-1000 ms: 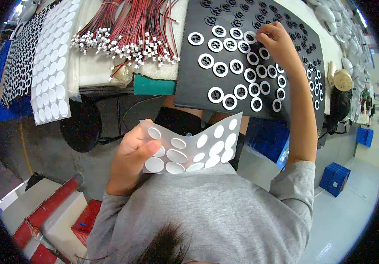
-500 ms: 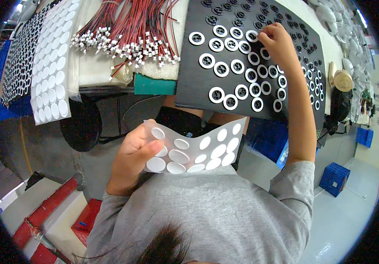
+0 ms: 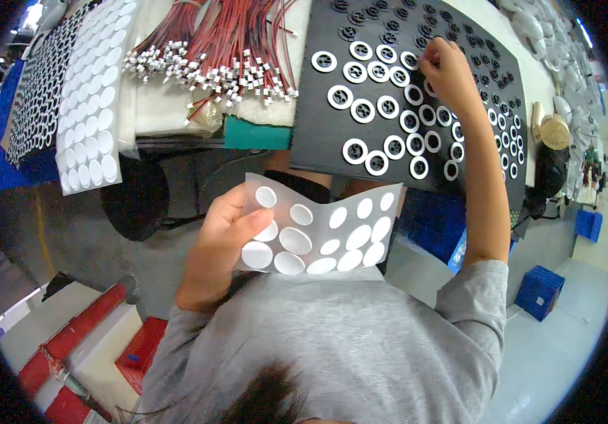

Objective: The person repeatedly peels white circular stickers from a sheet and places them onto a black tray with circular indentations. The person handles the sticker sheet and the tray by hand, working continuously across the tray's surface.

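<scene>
My left hand [image 3: 230, 219] pinches the left side of a translucent backing sheet of white round stickers [image 3: 295, 241], thumb on top. The sheet bends in the middle and hangs in front of my body, below the board's near edge. My right hand [image 3: 451, 78] reaches over a black board [image 3: 310, 116], fingertips together and down at one of its small black round parts. What is between those fingertips is hidden. White rings [image 3: 346, 151] lie around many black parts on the near side of the board. Farther back, black parts [image 3: 348, 33] have no ring around them.
Left of the board lie bundled red and black wires [image 3: 230, 42] with white connectors [image 3: 237, 85]. Beyond them are a long white sticker sheet [image 3: 85, 127] and a sheet of ring shapes [image 3: 32, 116]. A round tan object [image 3: 554, 132] stands at the right. Blue crates [image 3: 539, 291] sit on the floor.
My left hand has lifted the sticker sheet slightly and tilted it. The right hand keeps about the same place over the board. The whole view has shifted a little.
</scene>
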`<state>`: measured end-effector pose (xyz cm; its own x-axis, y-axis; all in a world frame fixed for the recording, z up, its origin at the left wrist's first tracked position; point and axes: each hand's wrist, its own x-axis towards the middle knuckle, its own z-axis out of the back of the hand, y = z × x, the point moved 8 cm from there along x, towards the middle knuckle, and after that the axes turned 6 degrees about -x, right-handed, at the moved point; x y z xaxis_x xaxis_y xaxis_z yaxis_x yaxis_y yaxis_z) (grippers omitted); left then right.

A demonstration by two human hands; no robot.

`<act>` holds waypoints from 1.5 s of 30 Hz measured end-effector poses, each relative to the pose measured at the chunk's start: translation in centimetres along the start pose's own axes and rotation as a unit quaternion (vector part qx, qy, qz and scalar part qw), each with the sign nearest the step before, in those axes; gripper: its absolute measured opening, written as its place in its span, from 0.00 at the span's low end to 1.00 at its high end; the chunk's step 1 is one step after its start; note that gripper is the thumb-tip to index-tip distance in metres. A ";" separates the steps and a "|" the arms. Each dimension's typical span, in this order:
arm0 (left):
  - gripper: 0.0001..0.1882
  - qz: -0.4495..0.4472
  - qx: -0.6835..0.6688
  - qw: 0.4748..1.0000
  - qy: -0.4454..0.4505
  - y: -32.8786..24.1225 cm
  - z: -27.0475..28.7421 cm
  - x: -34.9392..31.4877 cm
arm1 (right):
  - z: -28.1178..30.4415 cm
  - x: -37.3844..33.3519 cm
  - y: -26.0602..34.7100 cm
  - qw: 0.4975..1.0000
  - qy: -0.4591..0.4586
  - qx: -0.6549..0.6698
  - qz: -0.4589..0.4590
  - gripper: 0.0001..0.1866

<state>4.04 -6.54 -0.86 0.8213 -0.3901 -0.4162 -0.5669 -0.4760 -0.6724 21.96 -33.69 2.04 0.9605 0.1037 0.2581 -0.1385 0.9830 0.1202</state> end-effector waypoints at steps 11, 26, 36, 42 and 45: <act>0.11 -0.013 -0.070 0.997 0.026 0.8 -2.3 1.2 | 9.6 -13.0 20.4 0.876 0.132 0.266 0.380 0.14; 0.25 -0.080 -0.049 0.994 0.052 1.3 -1.8 -0.1 | 7.6 -13.0 18.8 0.777 0.257 0.500 0.282 0.07; 0.23 -0.111 -0.109 0.987 0.049 0.3 -0.7 0.4 | 3.3 -2.6 0.4 0.969 0.086 0.230 -0.026 0.11; 0.22 -0.076 -0.102 0.991 0.048 0.5 -0.4 0.6 | 0.6 -1.7 -3.2 0.980 0.053 0.161 -0.100 0.12; 0.22 -0.069 -0.102 0.991 0.045 0.6 -0.3 0.7 | 1.0 -1.6 -3.0 0.989 0.020 0.112 -0.090 0.13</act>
<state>4.22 -7.36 -1.33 0.8883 -0.3747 -0.2657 -0.4578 -0.6753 -0.5783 20.57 -36.92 2.27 0.9827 -0.0597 0.1753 -0.0098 0.9285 0.3713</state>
